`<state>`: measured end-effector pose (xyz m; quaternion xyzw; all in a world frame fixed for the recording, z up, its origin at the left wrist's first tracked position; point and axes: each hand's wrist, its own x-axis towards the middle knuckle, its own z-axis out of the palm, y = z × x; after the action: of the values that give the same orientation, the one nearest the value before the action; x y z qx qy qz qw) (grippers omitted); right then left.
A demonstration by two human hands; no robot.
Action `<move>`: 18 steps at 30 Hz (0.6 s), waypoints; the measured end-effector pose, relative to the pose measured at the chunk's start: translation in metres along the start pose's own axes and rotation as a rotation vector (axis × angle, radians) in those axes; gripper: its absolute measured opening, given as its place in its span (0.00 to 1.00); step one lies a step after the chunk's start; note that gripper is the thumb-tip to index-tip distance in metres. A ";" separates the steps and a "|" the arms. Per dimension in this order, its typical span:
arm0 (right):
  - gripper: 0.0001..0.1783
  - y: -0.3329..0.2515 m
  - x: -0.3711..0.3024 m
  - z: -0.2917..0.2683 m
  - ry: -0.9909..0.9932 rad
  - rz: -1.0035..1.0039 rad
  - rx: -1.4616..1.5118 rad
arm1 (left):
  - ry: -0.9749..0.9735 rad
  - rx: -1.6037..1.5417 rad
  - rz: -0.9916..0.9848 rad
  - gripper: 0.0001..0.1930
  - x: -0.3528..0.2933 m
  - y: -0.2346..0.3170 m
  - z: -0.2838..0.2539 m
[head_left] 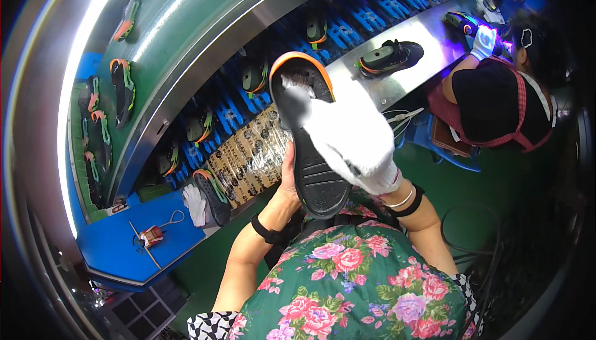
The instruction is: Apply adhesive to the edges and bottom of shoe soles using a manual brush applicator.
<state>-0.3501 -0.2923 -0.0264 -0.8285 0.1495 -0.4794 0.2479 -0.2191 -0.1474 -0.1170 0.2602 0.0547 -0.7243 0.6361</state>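
Note:
A black shoe sole (320, 185) with an orange rim at its far end stands lengthwise before me, its hollow inner side facing up. My left hand (288, 172) is bare and closed around the sole's left edge. In a white knit glove, my right hand (351, 132) reaches over the sole from the right. Its fingers are bent down onto the sole's far part, where a grey smear and a bit of white (298, 83) show. Whether those fingers pinch anything is hidden by the glove and the blur.
Several soles and shoes lie on the green conveyor (180, 4) and the blue rack (372, 20). A dark shoe (391, 57) rests on the metal ledge. A taped cardboard box (248, 157) and a blue table (118, 240) with white gloves (194, 203) are at left. A co-worker (496, 98) sits at right.

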 end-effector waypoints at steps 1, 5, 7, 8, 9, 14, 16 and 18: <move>0.20 -0.003 0.001 0.000 -0.019 -0.014 0.008 | -0.007 0.027 0.001 0.46 -0.001 0.001 -0.006; 0.15 -0.006 -0.006 0.004 -0.008 0.143 0.304 | -0.240 -0.337 -0.020 0.45 0.000 0.001 -0.022; 0.14 0.003 -0.007 0.002 0.041 0.088 0.224 | -0.142 -0.236 0.022 0.45 0.002 0.005 -0.020; 0.14 0.004 -0.006 0.000 0.050 0.081 0.163 | -0.125 -0.234 0.029 0.45 0.003 0.008 -0.020; 0.15 0.004 -0.006 -0.001 0.059 0.074 0.103 | -0.164 -0.188 0.053 0.45 0.004 0.011 -0.019; 0.13 -0.007 -0.010 0.007 -0.019 0.180 0.406 | -0.260 -0.253 0.038 0.48 0.011 0.019 -0.030; 0.13 0.001 -0.015 0.008 0.064 0.155 0.333 | -0.283 -0.206 0.086 0.49 0.020 0.024 -0.022; 0.12 0.004 -0.017 0.009 0.132 0.176 0.278 | -0.161 -0.064 0.163 0.49 0.019 0.027 0.005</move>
<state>-0.3508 -0.2852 -0.0450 -0.7367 0.1698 -0.5253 0.3907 -0.1961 -0.1712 -0.1147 0.1844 0.0050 -0.6868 0.7030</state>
